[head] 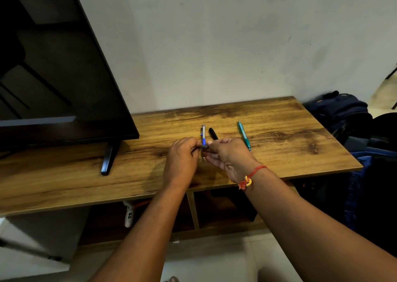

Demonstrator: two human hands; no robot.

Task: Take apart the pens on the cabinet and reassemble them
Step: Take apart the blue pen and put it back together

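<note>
Both hands meet above the middle of the wooden cabinet top (279,135). My left hand (182,159) and my right hand (227,157) pinch a small dark pen piece (204,148) between their fingertips; most of it is hidden by the fingers. Just behind the hands, a blue and white pen (203,134) lies on the wood. Beside it lies a black pen (213,133), its near end covered by my right hand. A green pen (243,135) lies alone further right.
A large black TV (53,66) stands on the left of the cabinet, one foot (108,159) reaching toward the front edge. Dark blue bags (343,114) sit off the right end. Open shelves (214,208) lie below the top.
</note>
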